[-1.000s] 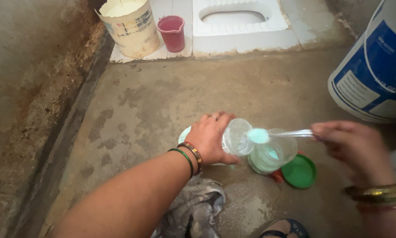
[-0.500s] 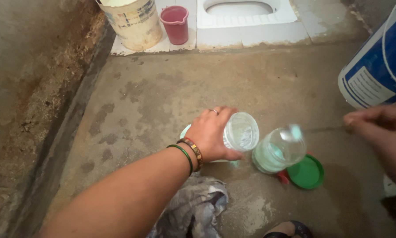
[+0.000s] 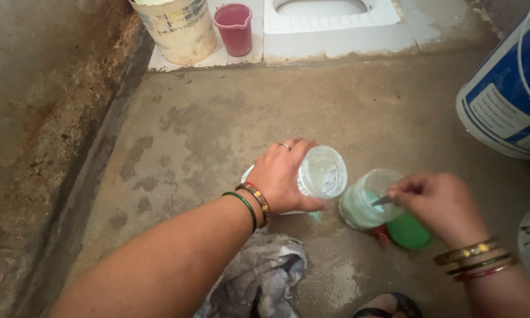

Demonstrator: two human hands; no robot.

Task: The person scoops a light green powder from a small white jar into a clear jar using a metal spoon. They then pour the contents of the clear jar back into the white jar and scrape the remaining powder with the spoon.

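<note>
The left hand [image 3: 279,176] is gripping 1 clear, tilted plastic jar [image 3: 322,172] on the rough concrete floor [image 3: 229,123], fingers clamped round its wall. The right hand [image 3: 436,203] is dipping a spoon [image 3: 384,201], fingers pinched on its handle, into the second jar [image 3: 365,203], partly full of pale green powder; the round green lid [image 3: 407,231] is lying off.

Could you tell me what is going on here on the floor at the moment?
A person crouches over a concrete floor. The left hand grips a clear jar tilted on its side. The right hand dips a spoon into a second jar that holds pale green powder. A green lid lies beside it, and a grey cloth lies near the left arm.
</note>
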